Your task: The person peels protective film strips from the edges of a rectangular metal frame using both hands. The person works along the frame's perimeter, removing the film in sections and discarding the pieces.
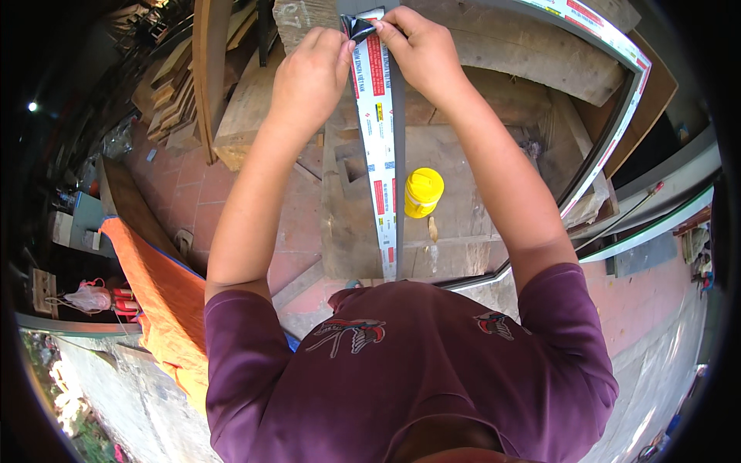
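Tiled floor (193,185) is spreading around a wooden bench (455,158), where a grey frame (399,131) is lying; printed film (377,127) is covering its left side; left hand (312,73) and right hand (423,50), fingers curled, are pinching the film's far end; a yellow tub (424,190) is standing beside; a dark flap (360,29) is showing between the hands

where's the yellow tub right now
In the head view, the yellow tub sits just right of centre on the wooden surface, immediately right of the film-covered bar and left of the person's right forearm.
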`<state>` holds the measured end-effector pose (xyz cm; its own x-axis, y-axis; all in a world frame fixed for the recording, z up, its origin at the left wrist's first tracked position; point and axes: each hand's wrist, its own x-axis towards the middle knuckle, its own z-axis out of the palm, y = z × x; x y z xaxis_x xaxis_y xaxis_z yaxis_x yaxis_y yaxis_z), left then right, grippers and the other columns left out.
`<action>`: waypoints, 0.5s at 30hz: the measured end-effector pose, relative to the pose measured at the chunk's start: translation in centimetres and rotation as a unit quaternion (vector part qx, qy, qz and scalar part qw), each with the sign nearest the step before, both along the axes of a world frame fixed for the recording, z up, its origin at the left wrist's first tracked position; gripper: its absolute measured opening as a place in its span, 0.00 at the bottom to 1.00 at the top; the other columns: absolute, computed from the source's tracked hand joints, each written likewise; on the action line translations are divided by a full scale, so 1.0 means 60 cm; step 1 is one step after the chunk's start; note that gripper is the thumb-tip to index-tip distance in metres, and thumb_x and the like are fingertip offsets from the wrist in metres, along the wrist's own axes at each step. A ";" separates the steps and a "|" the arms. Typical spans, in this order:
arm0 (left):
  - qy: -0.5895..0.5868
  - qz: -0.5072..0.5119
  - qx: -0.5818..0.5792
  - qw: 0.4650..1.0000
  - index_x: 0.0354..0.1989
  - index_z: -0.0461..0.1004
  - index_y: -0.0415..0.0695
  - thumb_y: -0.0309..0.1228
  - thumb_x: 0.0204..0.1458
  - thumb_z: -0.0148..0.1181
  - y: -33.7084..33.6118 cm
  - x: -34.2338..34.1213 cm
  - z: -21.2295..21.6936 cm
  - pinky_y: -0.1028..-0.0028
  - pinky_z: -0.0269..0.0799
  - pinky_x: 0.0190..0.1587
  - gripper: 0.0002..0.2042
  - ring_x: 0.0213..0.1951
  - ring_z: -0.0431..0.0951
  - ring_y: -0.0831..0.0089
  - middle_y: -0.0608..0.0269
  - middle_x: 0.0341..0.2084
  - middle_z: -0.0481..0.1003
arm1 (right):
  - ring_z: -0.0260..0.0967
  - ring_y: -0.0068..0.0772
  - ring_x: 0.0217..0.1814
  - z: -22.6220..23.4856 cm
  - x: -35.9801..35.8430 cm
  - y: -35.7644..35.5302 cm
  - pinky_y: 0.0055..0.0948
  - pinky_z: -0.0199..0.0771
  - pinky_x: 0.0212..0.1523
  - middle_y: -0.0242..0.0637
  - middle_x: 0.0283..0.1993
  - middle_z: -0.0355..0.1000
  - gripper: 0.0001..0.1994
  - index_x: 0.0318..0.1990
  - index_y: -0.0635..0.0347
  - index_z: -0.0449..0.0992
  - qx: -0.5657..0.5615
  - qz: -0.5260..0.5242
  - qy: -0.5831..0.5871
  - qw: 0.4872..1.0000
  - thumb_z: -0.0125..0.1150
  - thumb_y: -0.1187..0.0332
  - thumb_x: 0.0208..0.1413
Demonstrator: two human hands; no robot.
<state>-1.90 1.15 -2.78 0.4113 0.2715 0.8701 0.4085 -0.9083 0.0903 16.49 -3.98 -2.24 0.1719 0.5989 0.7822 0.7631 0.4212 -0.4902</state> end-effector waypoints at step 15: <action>-0.079 0.007 -0.029 0.996 0.38 0.73 0.41 0.32 0.63 0.59 -0.012 0.017 -0.028 0.54 0.75 0.36 0.07 0.35 0.79 0.47 0.54 0.35 0.77 | 0.78 0.47 0.33 0.010 -0.020 0.000 0.40 0.77 0.38 0.45 0.32 0.79 0.13 0.42 0.57 0.81 -0.045 0.042 0.049 0.997 0.62 0.57 0.64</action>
<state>-0.90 0.44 -4.45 0.2657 0.3281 0.9065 0.3972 -0.8941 0.2071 15.27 -3.96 -1.65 0.1920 0.6818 0.7059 0.6737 0.4314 -0.5999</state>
